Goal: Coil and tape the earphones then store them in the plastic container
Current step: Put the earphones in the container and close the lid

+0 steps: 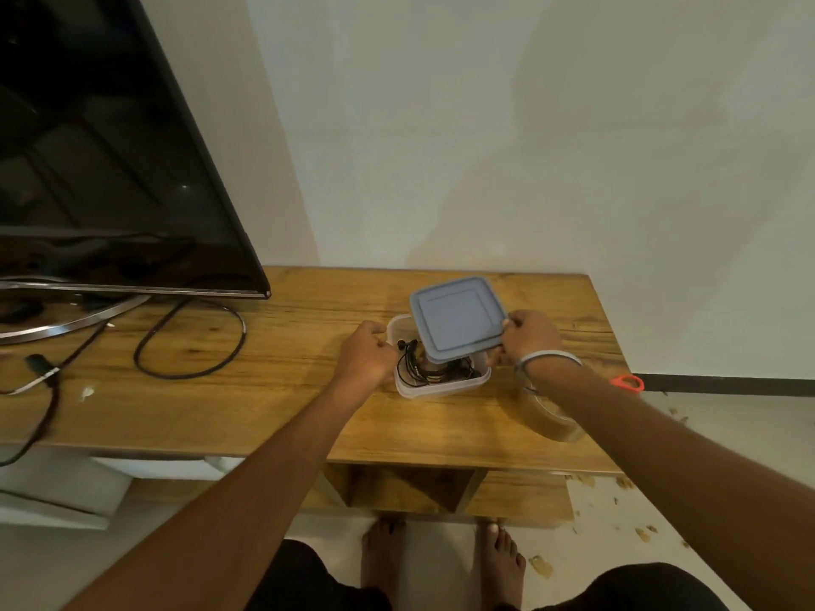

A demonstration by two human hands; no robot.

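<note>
The right hand's (527, 335) grip pinches the square grey-blue plastic lid (456, 317), tilted over the clear plastic container (441, 388) on the wooden table (264, 390), while the left hand (368, 350) clasps its rim, black coiled earphones (425, 366) inside.

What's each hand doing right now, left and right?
Left hand: closed on the plastic container's left rim, steadying it.
Right hand: gripping the grey lid, held tilted over the container.

The lid (456, 317) hides part of the earphones (434, 368) beneath.
</note>
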